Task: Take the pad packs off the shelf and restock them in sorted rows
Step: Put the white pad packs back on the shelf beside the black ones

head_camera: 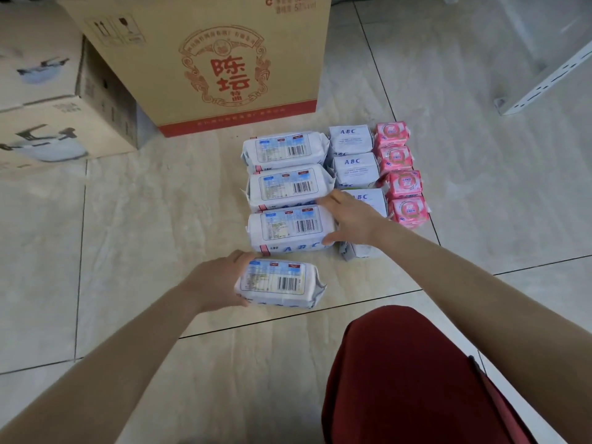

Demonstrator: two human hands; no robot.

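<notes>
Pad packs lie in three rows on the tiled floor. Three large white packs form the left row, the nearest one (290, 227) gripped at its right end by my right hand (347, 221). My left hand (221, 280) holds a fourth large white pack (278, 283) by its left end, just in front of that row. Small white ABC packs (350, 140) make the middle row; my right hand partly hides the near ones. Several pink packs (398, 184) form the right row.
A tall printed cardboard box (208, 59) stands right behind the rows. Two stacked cartons (48, 91) sit at the left. A white metal shelf upright (544, 78) lies at the upper right. My red-clothed knee (410, 373) is at the lower right.
</notes>
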